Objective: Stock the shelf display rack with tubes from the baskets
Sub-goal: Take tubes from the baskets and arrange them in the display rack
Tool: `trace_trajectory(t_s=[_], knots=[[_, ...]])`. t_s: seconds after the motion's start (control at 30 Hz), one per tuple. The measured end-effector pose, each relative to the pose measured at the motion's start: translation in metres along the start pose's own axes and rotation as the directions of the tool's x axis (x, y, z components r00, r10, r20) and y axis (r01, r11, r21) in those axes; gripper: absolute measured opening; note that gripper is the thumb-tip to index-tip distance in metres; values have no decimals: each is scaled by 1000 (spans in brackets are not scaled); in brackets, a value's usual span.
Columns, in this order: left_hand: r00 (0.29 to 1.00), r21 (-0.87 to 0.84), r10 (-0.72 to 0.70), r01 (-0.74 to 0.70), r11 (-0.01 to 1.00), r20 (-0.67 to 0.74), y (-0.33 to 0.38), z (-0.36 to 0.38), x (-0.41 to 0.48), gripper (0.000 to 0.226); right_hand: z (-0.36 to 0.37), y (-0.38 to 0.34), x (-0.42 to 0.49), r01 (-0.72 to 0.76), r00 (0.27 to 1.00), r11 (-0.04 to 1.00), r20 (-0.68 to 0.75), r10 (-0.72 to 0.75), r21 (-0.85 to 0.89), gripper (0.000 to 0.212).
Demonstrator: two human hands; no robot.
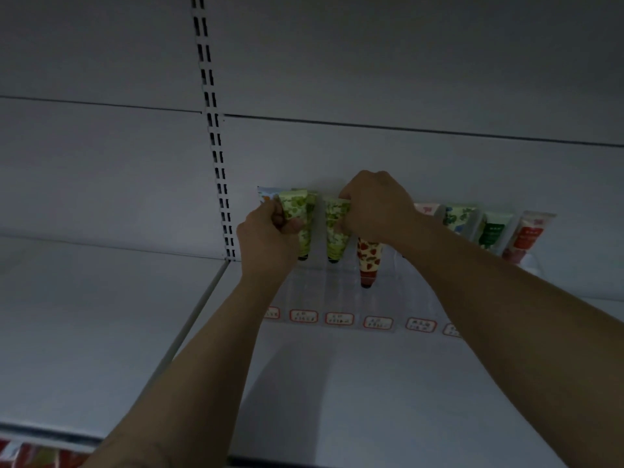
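A clear display rack with red-bordered labels along its front stands at the back of a white shelf. My left hand grips a green-patterned tube standing cap down in the rack. Just to its right, my right hand pinches the upper part of a second green-patterned tube, also cap down. A red strawberry-patterned tube stands below my right hand. Further right stand a blue-green tube, a dark green tube and a red tube. No basket is in view.
A slotted metal upright runs down the back panel left of the rack. The shelf section to the left is bare white. Red packaging shows below the shelf's front edge at the bottom left.
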State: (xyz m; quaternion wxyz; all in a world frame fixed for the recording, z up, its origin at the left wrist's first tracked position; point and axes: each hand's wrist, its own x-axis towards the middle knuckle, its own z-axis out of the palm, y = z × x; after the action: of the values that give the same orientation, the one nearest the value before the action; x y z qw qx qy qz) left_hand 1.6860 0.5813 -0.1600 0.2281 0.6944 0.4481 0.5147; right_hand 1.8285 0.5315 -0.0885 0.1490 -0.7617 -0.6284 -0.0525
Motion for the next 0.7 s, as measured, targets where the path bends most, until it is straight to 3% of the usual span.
trace_trajectory(t_s=[0.33, 0.7], knots=[[995, 95, 94, -95, 991, 17, -2, 0, 4, 36, 2, 6, 8, 30, 1000, 1000, 6, -30, 5, 32], [994, 90, 108, -110, 990, 27, -3, 1, 5, 29, 10, 6, 0, 43, 999, 998, -6, -44, -51, 36]])
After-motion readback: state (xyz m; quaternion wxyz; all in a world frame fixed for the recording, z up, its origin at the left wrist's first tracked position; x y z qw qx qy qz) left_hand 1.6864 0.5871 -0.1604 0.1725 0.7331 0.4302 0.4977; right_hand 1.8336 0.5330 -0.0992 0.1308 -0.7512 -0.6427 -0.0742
